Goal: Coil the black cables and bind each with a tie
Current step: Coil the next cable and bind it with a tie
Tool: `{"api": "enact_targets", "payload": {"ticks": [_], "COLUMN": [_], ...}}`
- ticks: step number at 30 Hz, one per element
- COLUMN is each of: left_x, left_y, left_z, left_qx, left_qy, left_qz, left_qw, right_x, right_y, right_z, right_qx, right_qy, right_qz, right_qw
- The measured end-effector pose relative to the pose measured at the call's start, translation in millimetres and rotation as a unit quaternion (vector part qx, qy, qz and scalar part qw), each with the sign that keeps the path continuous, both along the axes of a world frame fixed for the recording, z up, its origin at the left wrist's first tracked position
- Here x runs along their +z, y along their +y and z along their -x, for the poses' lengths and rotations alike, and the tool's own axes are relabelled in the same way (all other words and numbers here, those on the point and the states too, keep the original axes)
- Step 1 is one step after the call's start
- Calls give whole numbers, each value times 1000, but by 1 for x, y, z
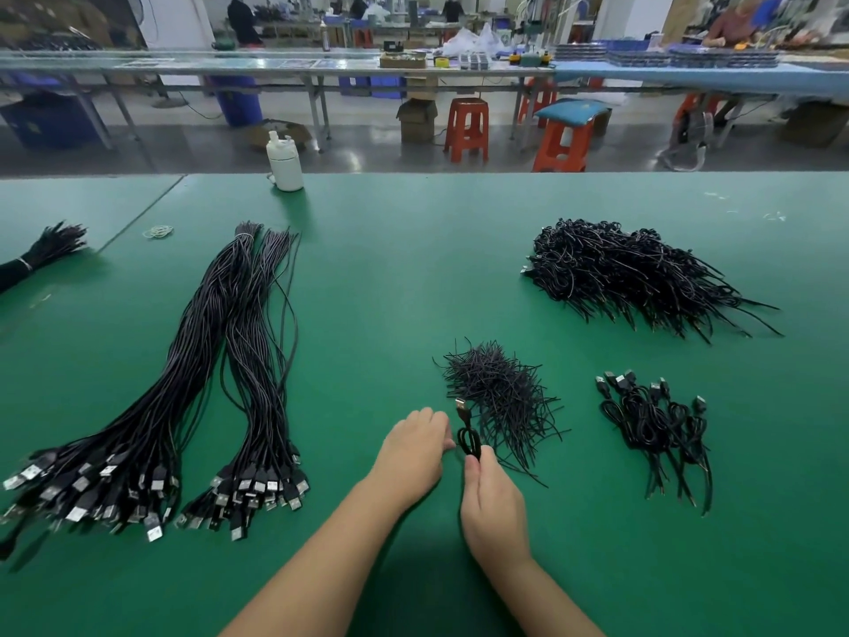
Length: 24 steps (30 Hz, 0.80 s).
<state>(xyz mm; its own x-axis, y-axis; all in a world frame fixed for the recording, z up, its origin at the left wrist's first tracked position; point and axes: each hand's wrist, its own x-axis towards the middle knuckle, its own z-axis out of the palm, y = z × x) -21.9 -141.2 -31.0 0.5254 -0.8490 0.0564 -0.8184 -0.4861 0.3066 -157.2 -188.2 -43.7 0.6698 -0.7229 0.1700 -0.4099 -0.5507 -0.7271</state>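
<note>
Near the front edge of the green table (413, 268), seen from the head camera, the right hand (494, 508) pinched a small coiled cable (468, 441) upright between thumb and fingers, its USB plug pointing away from the person. Beside it, the left hand (416, 452) had its fingertips at the coil's left side; whether it held a tie I could not tell. Just behind the coil lay the loose pile of ties (498, 397), with a few bound coils (657, 425) to the right and a bigger heap (634, 273) farther back. Straight cables (257, 406) waited in long bundles on the left. The step in hand looked like binding this coil; next would call for wrapping a tie round its middle and twisting it tight without letting the loops spring open.
</note>
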Motion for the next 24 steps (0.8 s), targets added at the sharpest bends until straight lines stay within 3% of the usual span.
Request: {"api": "enact_targets", "payload": {"ticks": [3, 9, 12, 15, 20, 22, 24], "left_x": [5, 24, 33, 40, 51, 54, 60], "left_y": [14, 32, 39, 45, 51, 54, 58], "left_z": [4, 11, 16, 18, 20, 23, 25], "left_qx": [63, 122, 119, 111, 56, 45, 16], "left_qy": [119, 354, 393, 402, 307, 181, -30], "left_qz": [43, 184, 228, 229, 150, 97, 88], "left_qw": [990, 909, 883, 880, 938, 978, 996], "right_x": [1, 9, 19, 33, 42, 41, 42], "right_y": [0, 2, 5, 8, 6, 4, 4], "right_z": [1, 2, -3, -9, -17, -19, -20], "right_qx": [13, 102, 130, 113, 90, 78, 84], "right_qy": [13, 81, 82, 42, 2, 11, 21], "right_qz": [11, 41, -45, -138, -193, -188, -215], "right_qw": [1000, 991, 987, 983, 977, 979, 973]}}
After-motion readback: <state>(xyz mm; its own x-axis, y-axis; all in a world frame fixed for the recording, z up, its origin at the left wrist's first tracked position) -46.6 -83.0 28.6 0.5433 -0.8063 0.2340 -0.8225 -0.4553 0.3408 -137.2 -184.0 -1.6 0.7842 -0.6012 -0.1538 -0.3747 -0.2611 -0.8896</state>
